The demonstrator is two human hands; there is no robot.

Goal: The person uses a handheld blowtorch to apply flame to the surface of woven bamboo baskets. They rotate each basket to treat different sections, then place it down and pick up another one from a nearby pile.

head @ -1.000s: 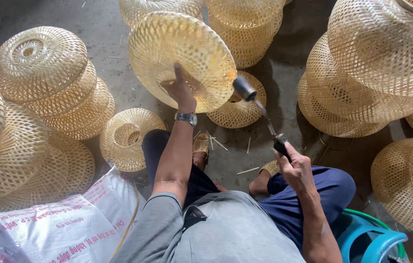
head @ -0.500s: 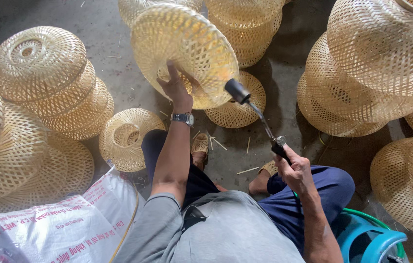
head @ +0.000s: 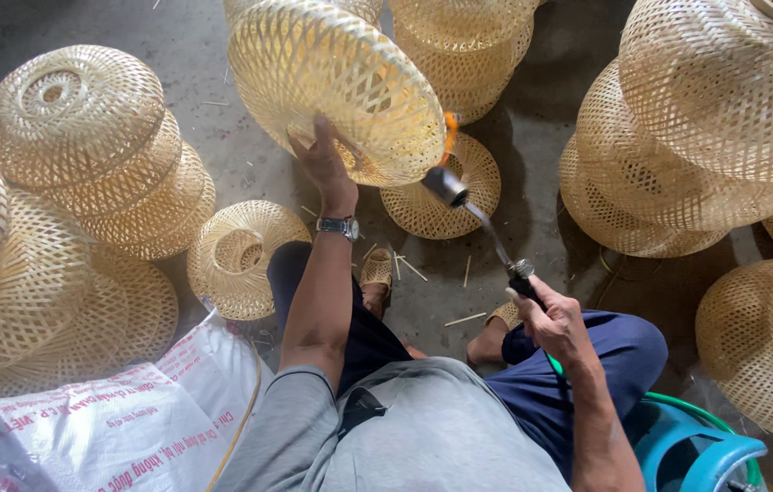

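My left hand (head: 324, 164) grips the rim of a woven bamboo lampshade (head: 332, 82) and holds it tilted in the air ahead of me; a watch is on that wrist. My right hand (head: 552, 319) holds a gas torch (head: 482, 223) by its black handle. The torch's metal nozzle points up at the shade's lower right edge, where a small orange flame (head: 448, 137) licks the weave. I sit with my knees apart, sandalled feet on the concrete floor.
Stacks of woven bamboo shades stand at the left (head: 77, 155), the right (head: 706, 118) and the back (head: 468, 46). A small shade (head: 241, 255) and a flat one (head: 446, 196) lie by my feet. A printed white sack (head: 122, 428) lies at lower left, a blue stool (head: 696, 456) under me.
My left hand has turned and tilted the shade, bringing its side toward the torch. The torch nozzle has risen to the shade's edge, and an orange flame now shows there.
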